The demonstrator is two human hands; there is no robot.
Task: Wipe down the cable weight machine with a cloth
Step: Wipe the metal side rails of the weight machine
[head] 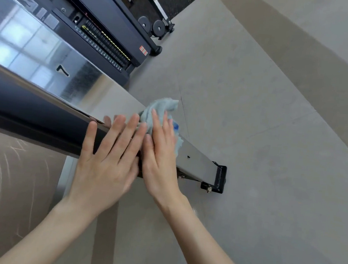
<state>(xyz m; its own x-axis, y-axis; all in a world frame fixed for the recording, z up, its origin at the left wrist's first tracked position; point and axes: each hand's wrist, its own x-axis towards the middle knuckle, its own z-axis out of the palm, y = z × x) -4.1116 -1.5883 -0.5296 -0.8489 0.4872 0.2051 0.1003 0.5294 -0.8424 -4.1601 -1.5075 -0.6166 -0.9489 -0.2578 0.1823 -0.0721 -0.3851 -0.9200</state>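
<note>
Here, right hand (162,158) pressing cloth (162,106) on post (200,163), left hand (104,163) flat

Light: bright, even; soft shadows on the floor (251,160)
Glare: window panes mirrored on the steel post (39,40)
Blur: left hand (104,163) smeared by motion
Edges: lines bow outward; wide lens
</note>
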